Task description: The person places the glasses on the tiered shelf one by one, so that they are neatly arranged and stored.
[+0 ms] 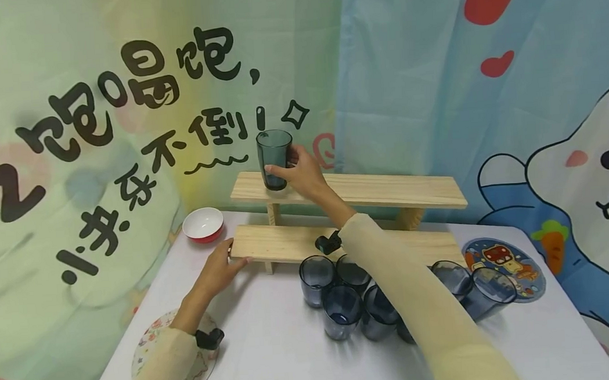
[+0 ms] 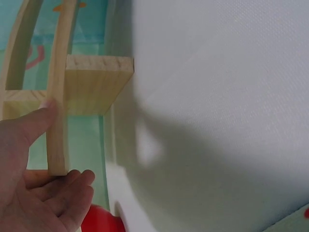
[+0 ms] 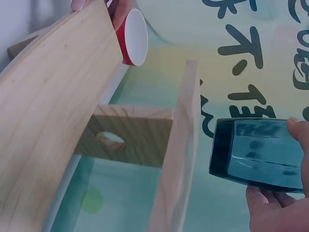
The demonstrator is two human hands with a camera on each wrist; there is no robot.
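My right hand (image 1: 306,175) grips a blue-grey glass tumbler (image 1: 274,148), thumb on one side and fingers round the other. The tumbler is upright over the left end of the upper board (image 1: 377,186) of a two-tier wooden shelf. In the right wrist view a gap shows between the tumbler's base (image 3: 220,147) and that board (image 3: 179,159). My left hand (image 1: 218,274) holds the left end of the lower board (image 1: 281,241), thumb on one face and fingers curled round the end, as the left wrist view shows. Several matching tumblers (image 1: 342,312) stand before the shelf, partly hidden by my right forearm.
A red bowl (image 1: 203,225) with a white inside sits left of the shelf. At the right lies a round cartoon mat (image 1: 519,270); a patterned round mat (image 1: 200,371) is under my left forearm. A printed curtain (image 1: 402,79) hangs behind the white table (image 1: 273,354).
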